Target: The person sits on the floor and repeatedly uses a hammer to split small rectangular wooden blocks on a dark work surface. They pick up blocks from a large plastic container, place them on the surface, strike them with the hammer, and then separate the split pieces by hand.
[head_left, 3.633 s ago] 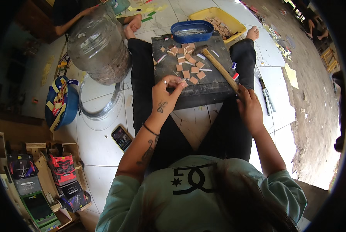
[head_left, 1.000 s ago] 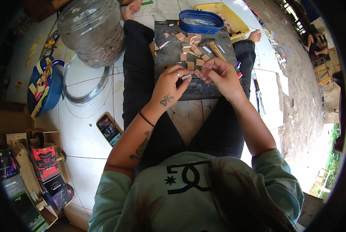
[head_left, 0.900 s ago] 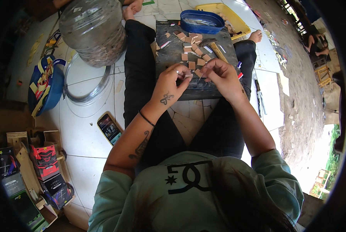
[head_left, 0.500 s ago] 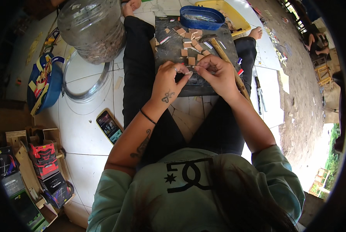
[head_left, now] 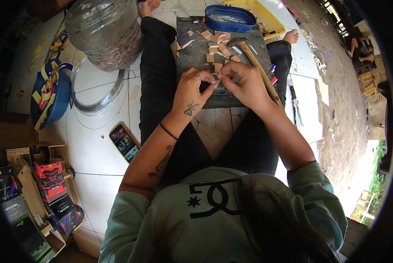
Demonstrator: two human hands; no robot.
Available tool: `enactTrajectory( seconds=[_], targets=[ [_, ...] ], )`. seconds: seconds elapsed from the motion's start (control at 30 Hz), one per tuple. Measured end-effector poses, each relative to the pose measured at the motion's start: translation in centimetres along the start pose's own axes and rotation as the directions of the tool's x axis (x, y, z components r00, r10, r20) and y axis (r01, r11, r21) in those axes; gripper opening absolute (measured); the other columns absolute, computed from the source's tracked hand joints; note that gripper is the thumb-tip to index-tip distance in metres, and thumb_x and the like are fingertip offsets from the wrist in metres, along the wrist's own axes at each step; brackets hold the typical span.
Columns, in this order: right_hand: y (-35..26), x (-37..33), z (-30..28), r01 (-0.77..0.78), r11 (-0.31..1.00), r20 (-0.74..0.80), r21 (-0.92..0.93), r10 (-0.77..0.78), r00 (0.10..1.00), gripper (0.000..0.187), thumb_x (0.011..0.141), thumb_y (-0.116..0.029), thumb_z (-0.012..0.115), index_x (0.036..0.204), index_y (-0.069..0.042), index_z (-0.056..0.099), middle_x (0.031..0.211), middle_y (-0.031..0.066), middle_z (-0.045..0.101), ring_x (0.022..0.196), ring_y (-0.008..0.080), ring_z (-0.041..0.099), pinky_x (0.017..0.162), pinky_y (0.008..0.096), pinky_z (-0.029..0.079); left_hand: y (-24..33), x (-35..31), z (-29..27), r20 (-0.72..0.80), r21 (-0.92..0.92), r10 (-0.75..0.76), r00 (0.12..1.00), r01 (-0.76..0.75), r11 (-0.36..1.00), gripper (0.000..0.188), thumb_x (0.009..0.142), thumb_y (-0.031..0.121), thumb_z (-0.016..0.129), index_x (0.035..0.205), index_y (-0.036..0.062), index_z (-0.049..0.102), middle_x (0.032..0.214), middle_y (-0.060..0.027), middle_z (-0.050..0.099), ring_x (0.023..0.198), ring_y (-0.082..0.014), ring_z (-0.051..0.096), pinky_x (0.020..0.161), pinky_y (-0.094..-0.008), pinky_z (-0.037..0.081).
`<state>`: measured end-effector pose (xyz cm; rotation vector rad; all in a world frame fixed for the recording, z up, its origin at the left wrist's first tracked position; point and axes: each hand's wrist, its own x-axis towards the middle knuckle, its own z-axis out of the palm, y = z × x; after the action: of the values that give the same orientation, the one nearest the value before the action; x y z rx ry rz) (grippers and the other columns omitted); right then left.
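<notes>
- Pale, thin chip (head_left: 217, 81), above the surface's (head_left: 188, 59) near edge: likely light, stiff, breakable; best held by its rim.
- Left hand (head_left: 193, 88) pinches it, thumb against forefinger.
- Right hand (head_left: 247, 85) has fingertips pressed together beside it, contents indistinct.
- Green shirt (head_left: 161, 210) bears black print.

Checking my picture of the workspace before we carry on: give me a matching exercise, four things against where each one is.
Things:
1. Small pale piece
2. Hammer
3. Blue tray
4. Phone

Places:
A. At the far end of the dark work block
B. On the tiled floor, to the left of the left forearm
C. Handle running past the right hand, not gripped
D. Held in the left hand

Pairs: 1-D, 2-C, 3-A, 4-B
</notes>
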<state>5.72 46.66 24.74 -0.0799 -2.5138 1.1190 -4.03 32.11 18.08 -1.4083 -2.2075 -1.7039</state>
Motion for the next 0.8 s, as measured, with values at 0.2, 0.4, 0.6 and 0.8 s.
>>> enactTrajectory(
  seconds=[0.2,0.4,0.6,0.8],
  targets=[
    [-1.0,0.6,-0.5,0.075,0.986,0.080,-0.147,-0.063,0.995,0.006,0.081,0.000,0.066,0.087,0.002,0.064,0.076,0.0122,0.067,0.066,0.0209,0.066,0.063,0.0303,0.052,0.5,0.4,0.0,-0.021,-0.086,-0.004,1.000,0.002,0.996,0.015,0.075,0.008,0.076,0.085,0.0024,0.067,0.081,-0.0086,0.065,0.081,-0.0265,0.062,0.072,-0.0367,0.049],
    [-0.6,0.5,-0.8,-0.030,0.989,0.049,-0.143,0.037,0.998,0.021,0.078,-0.008,0.070,0.097,-0.002,0.065,0.086,0.0146,0.066,0.080,0.0308,0.065,0.073,0.0366,0.053,1.3,0.8,-0.2,-0.010,-0.071,0.030,0.999,-0.031,0.997,0.010,0.078,0.003,0.074,0.082,-0.0023,0.066,0.080,-0.0091,0.063,0.071,-0.0197,0.062,0.064,-0.0290,0.048],
    [0.4,-8.3,-5.6,-0.343,0.521,-0.232,-0.781,0.269,0.935,0.064,0.078,-0.009,0.071,0.135,-0.007,0.043,0.125,0.0171,0.051,0.115,0.0367,0.054,0.088,0.0452,0.050,1.1,0.9,0.2,-0.014,-0.085,0.036,0.999,-0.038,0.996,0.009,0.083,0.004,0.070,0.079,-0.0025,0.066,0.075,-0.0080,0.063,0.067,-0.0160,0.061,0.060,-0.0276,0.045],
    [0.2,-12.2,-6.9,-0.376,0.838,-0.180,-0.394,0.331,0.926,0.042,0.095,-0.009,0.056,0.134,-0.006,0.043,0.102,0.0213,0.062,0.092,0.0364,0.066,0.077,0.0407,0.052,1.1,0.9,0.2,0.009,-0.082,0.053,0.999,-0.052,0.995,0.010,0.084,0.004,0.069,0.078,-0.0030,0.065,0.075,-0.0074,0.062,0.065,-0.0138,0.059,0.056,-0.0265,0.042]
  ],
)
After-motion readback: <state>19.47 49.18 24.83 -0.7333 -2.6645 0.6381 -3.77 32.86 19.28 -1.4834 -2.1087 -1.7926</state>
